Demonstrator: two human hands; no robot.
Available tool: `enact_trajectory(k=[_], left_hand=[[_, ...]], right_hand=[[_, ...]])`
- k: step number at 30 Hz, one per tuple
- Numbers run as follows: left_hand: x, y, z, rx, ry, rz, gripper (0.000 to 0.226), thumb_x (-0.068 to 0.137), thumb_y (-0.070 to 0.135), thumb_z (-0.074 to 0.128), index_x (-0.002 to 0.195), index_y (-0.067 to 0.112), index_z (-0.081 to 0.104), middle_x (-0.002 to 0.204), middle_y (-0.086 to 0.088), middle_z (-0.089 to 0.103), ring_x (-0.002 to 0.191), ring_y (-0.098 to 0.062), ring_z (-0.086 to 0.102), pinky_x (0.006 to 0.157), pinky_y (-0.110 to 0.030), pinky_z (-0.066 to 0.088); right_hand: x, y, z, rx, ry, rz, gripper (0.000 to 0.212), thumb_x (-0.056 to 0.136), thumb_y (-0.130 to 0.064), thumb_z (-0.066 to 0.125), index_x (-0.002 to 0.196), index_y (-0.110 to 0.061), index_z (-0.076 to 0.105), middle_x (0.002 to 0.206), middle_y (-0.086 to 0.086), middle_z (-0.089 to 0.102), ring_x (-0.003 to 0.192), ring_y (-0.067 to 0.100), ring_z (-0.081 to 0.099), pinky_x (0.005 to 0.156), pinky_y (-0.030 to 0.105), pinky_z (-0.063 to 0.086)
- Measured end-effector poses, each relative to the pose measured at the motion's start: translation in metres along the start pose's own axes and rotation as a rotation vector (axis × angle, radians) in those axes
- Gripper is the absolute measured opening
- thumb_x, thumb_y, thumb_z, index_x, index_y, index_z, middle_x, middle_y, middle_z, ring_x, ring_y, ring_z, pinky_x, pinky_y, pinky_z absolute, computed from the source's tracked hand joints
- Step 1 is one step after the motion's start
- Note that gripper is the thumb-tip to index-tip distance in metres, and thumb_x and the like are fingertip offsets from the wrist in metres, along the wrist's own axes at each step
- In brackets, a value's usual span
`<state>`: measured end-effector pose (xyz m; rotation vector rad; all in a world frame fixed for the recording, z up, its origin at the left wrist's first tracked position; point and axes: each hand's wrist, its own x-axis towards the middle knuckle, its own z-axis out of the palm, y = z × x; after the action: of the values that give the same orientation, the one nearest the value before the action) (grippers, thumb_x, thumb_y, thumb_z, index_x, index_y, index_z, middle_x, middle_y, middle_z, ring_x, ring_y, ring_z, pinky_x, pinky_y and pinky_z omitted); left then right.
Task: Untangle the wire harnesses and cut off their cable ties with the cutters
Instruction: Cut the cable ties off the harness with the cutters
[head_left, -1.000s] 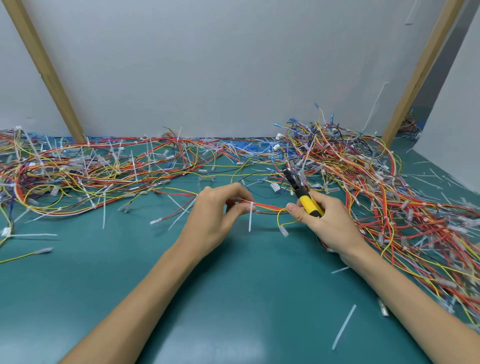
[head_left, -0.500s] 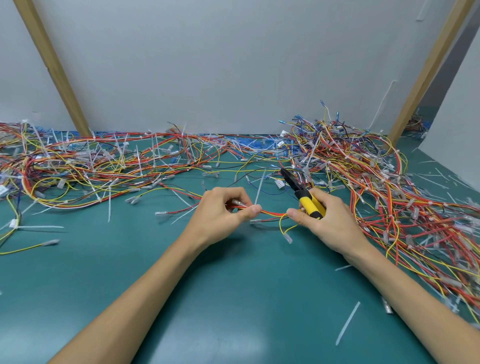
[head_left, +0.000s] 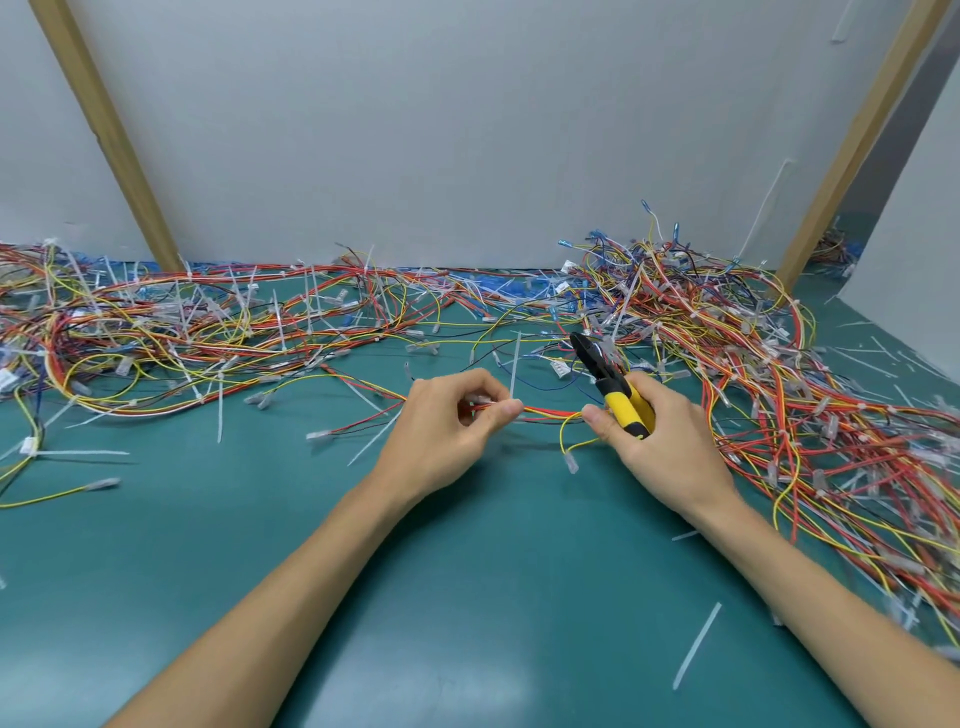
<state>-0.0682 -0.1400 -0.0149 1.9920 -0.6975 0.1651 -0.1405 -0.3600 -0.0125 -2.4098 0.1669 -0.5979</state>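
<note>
**Red-and-yellow harness pinched between two hands at mid-table**

Red, orange and yellow strands of one wire harness (head_left: 545, 414) ran level between the two hands, just above the green tabletop (head_left: 467, 597). The left hand (head_left: 447, 441) had its thumb and curled fingertips (head_left: 506, 409) pinched on the bundle. A white cable tie (head_left: 515, 364) stood nearly upright right at that pinch, its tail pointing to the far edge.

The right hand (head_left: 670, 447) was wrapped round the yellow-and-black handles of the cutters (head_left: 626, 408), and its thumb tip pressed against the other end of the same stretch of harness. The cutters' black head pointed up and to the far left, apart from the tie. Whether the blades were parted could not be told. A yellow wire with a clear terminal (head_left: 570, 460) looped down from the bundle beside the right thumb.

Both forearms reached in from the near edge. A tangled heap of harnesses (head_left: 156, 332) spread along the far-left part of the tabletop, and a denser heap (head_left: 779, 364) filled the right side from the far edge almost to the near one. A loose white tie (head_left: 696, 652) lay near the near edge beside the right forearm. Two slanting wooden posts (head_left: 109, 135) rose in front of the pale wall (head_left: 415, 130) at the far edge.
</note>
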Motion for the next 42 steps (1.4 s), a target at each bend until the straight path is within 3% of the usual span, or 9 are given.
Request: enact_trajectory(k=[6, 9, 13, 17, 22, 27, 33, 38, 42], left_hand=[[0.0, 0.0, -0.003, -0.014, -0.022, -0.02, 0.016, 0.095, 0.025, 0.065, 0.081, 0.02, 0.069, 0.067, 0.009, 0.063, 0.062, -0.009, 0.054, 0.063, -0.021, 0.041], [-0.001, 0.0, 0.0, 0.0, -0.041, 0.015, 0.015, 0.094, 0.023, 0.067, 0.08, 0.017, 0.069, 0.068, 0.006, 0.067, 0.063, -0.012, 0.057, 0.065, -0.024, 0.045], [-0.004, 0.006, 0.004, 0.226, 0.019, 0.297, 0.011, 0.092, 0.024, 0.07, 0.083, 0.019, 0.067, 0.075, 0.017, 0.063, 0.064, -0.002, 0.051, 0.075, -0.026, 0.04], [-0.004, 0.016, 0.011, 0.504, 0.172, 0.586, 0.025, 0.098, 0.033, 0.06, 0.082, 0.016, 0.067, 0.078, 0.007, 0.063, 0.07, -0.018, 0.056, 0.07, -0.036, 0.041], [-0.003, 0.022, 0.012, 0.529, 0.268, 0.692, 0.025, 0.099, 0.023, 0.062, 0.077, 0.011, 0.066, 0.072, 0.0, 0.059, 0.066, -0.025, 0.053, 0.068, -0.034, 0.041], [-0.002, 0.021, 0.011, 0.481, 0.265, 0.753, 0.024, 0.1, 0.016, 0.061, 0.079, 0.006, 0.067, 0.075, -0.005, 0.059, 0.068, -0.027, 0.051, 0.064, -0.038, 0.042], [-0.003, 0.022, 0.013, 0.371, 0.193, 0.667, 0.018, 0.095, 0.015, 0.066, 0.083, 0.003, 0.069, 0.078, -0.007, 0.062, 0.069, -0.027, 0.053, 0.068, -0.036, 0.043], [-0.006, 0.022, 0.006, 0.082, -0.013, 0.326, 0.006, 0.093, 0.021, 0.07, 0.09, 0.015, 0.071, 0.081, 0.011, 0.068, 0.073, -0.011, 0.06, 0.072, -0.02, 0.045], [-0.004, 0.021, 0.005, -0.014, -0.126, 0.152, 0.009, 0.094, 0.027, 0.068, 0.089, 0.021, 0.072, 0.079, 0.009, 0.072, 0.078, -0.013, 0.066, 0.077, -0.029, 0.052]], right_hand=[[-0.003, -0.011, -0.006, -0.207, 0.258, -0.241, 0.029, 0.093, -0.039, 0.064, 0.107, -0.015, 0.055, 0.104, -0.004, 0.048, 0.083, 0.018, 0.048, 0.067, 0.031, 0.038], [-0.006, -0.024, -0.011, -0.144, 0.297, -0.381, 0.03, 0.09, -0.032, 0.065, 0.11, -0.012, 0.055, 0.102, -0.004, 0.056, 0.093, 0.019, 0.051, 0.078, 0.032, 0.041], [-0.016, -0.037, -0.001, -0.027, 0.086, -0.197, 0.016, 0.09, -0.029, 0.067, 0.101, -0.021, 0.059, 0.07, -0.013, 0.06, 0.064, 0.018, 0.051, 0.063, 0.039, 0.045], [-0.011, -0.038, -0.001, 0.173, -0.144, -0.011, 0.012, 0.088, -0.021, 0.072, 0.084, -0.024, 0.061, 0.083, -0.016, 0.074, 0.082, 0.017, 0.069, 0.079, 0.037, 0.052], [-0.009, -0.035, -0.002, 0.558, -0.358, 0.168, 0.03, 0.091, -0.007, 0.07, 0.078, -0.016, 0.044, 0.068, -0.008, 0.069, 0.089, 0.017, 0.074, 0.053, 0.024, 0.043], [-0.011, -0.041, -0.001, 0.846, -0.429, 0.268, 0.03, 0.08, -0.015, 0.077, 0.089, -0.012, 0.048, 0.085, 0.009, 0.075, 0.079, 0.026, 0.074, 0.043, 0.023, 0.04], [-0.01, -0.038, 0.0, 1.027, -0.46, 0.372, 0.026, 0.073, -0.013, 0.072, 0.082, -0.016, 0.047, 0.075, 0.007, 0.064, 0.065, 0.019, 0.06, 0.046, 0.023, 0.037], [-0.011, -0.037, 0.002, 1.064, -0.37, 0.341, 0.039, 0.071, -0.001, 0.076, 0.079, -0.02, 0.043, 0.07, 0.001, 0.059, 0.063, 0.017, 0.057, 0.049, 0.023, 0.037], [-0.012, -0.037, 0.002, 0.934, -0.308, 0.25, 0.036, 0.069, -0.006, 0.074, 0.08, -0.019, 0.042, 0.073, 0.008, 0.058, 0.062, 0.017, 0.053, 0.053, 0.025, 0.035]])
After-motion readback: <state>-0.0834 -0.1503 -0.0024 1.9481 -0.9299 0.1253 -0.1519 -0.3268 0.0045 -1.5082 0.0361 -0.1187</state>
